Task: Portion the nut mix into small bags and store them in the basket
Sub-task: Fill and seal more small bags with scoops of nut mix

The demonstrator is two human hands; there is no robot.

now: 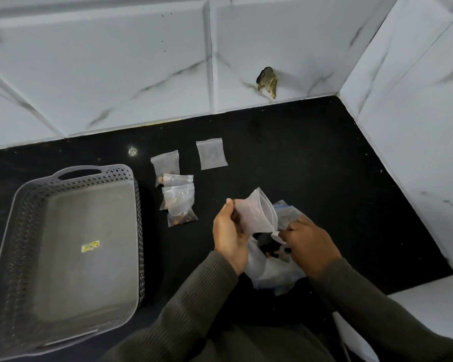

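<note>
My left hand (229,232) grips a small clear zip bag (254,214) and holds it up over the big nut-mix bag (272,265). My right hand (307,242) pinches the small bag's open mouth at its lower corner. Dark nuts show inside the big bag just below the hands. Three filled small bags (177,197) lie overlapping on the black counter to the left of my hands. An empty small bag (211,154) lies flat farther back. The grey perforated basket (63,176) stands at the left with nothing in it but a sticker.
The black counter (324,165) ends at white marbled wall tiles behind and to the right. A broken hole (267,81) shows in the back wall tile. A white ledge (429,309) borders the counter at the lower right.
</note>
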